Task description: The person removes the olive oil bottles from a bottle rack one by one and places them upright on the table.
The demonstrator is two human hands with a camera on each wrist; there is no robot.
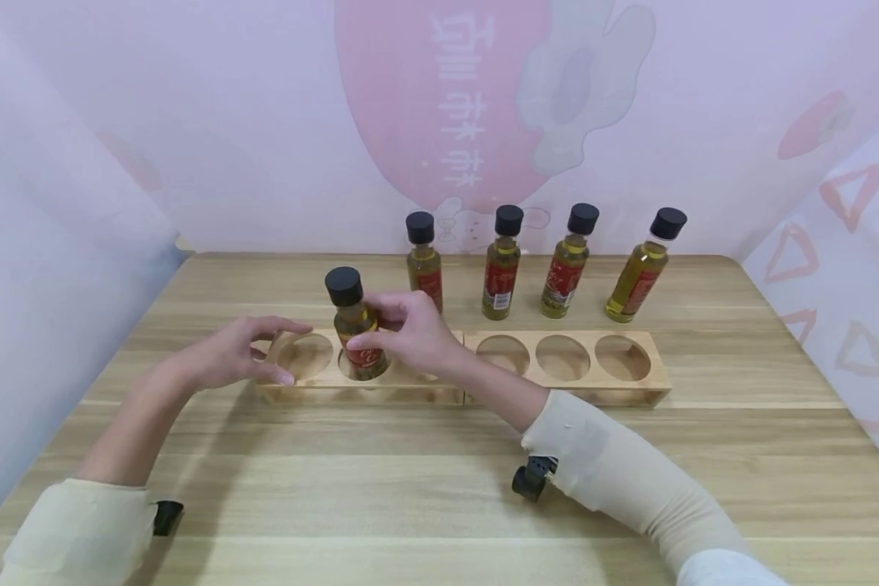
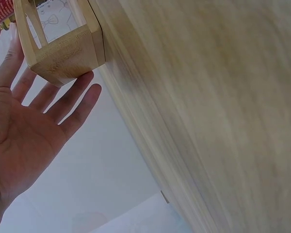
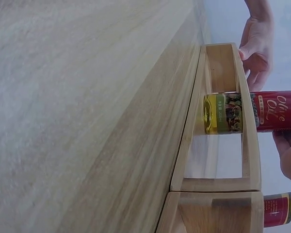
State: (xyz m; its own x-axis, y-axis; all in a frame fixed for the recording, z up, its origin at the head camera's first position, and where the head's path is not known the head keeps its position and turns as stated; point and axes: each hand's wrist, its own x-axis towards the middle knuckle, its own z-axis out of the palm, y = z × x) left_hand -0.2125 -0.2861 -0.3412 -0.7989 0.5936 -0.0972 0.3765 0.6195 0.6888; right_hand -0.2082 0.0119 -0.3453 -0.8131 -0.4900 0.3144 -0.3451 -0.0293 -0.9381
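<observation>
An olive oil bottle (image 1: 362, 346) with a black cap and red label stands in the middle hole of the left wooden rack (image 1: 322, 394). My right hand (image 1: 417, 330) grips its label, thumb in front and fingers behind. In the right wrist view, the lower part of the olive oil bottle (image 3: 223, 114) passes through the rack's top board, its base close to the bottom board. My left hand (image 1: 223, 350) holds the rack's left end, thumb at the front edge and index finger at the back. In the left wrist view, its other fingers (image 2: 75, 97) extend beside the end piece.
Another wooden rack (image 1: 557, 395) with three round holes adjoins the left one. Several more olive oil bottles (image 1: 501, 281) stand in a row behind the racks, the rightmost bottle (image 1: 637, 281) farthest out. A printed curtain (image 1: 264, 146) hangs behind the wooden table (image 1: 322, 488).
</observation>
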